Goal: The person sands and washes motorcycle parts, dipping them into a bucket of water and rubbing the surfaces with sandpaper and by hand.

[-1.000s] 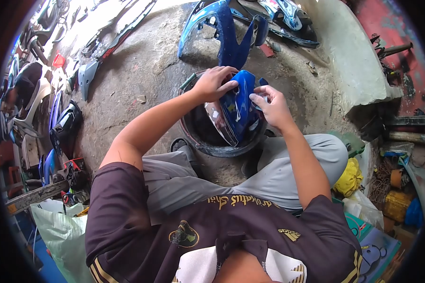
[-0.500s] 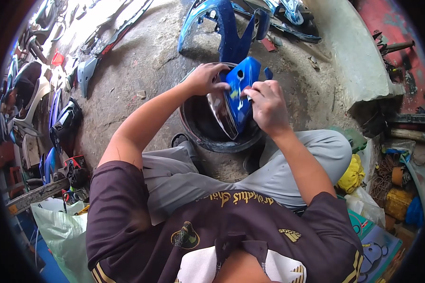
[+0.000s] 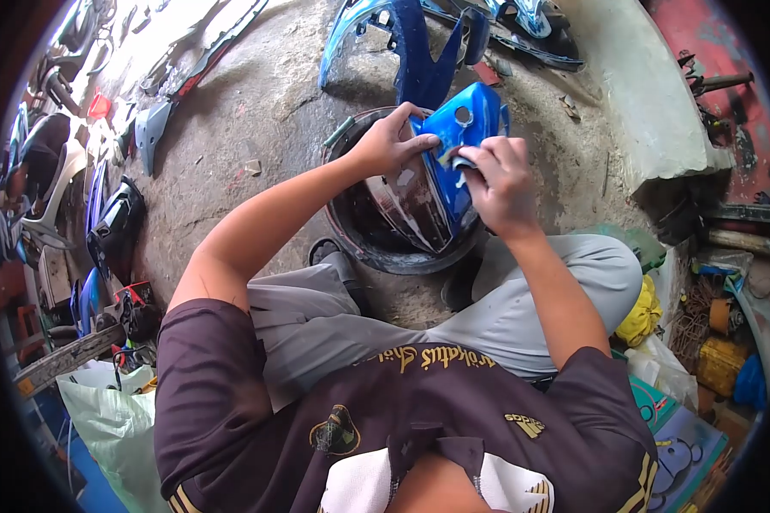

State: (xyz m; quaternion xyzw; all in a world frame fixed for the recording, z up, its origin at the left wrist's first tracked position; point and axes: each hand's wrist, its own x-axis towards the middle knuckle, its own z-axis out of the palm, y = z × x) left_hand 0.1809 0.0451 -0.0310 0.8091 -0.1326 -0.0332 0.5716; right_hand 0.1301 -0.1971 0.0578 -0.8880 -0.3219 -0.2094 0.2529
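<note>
And there's the gold "adidas" logo [image 3: 524, 425] on the dark shirt [image 3: 316, 479], with larger gold lettering [image 3: 436, 356] reading roughly "rokatus Shol", its ends unclear!

- The floor [image 3: 175, 43] is lit too brightly at the top left.
- Shine is seen on the blue part [image 3: 481, 107].
- The basin [image 3: 351, 205] is darkened inside.
- Edges are bent and ringed by black.

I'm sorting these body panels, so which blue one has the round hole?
The blue panel held by the left hand, over the black tub. The larger, forked blue panel beyond the tub shows no round hole.
</note>
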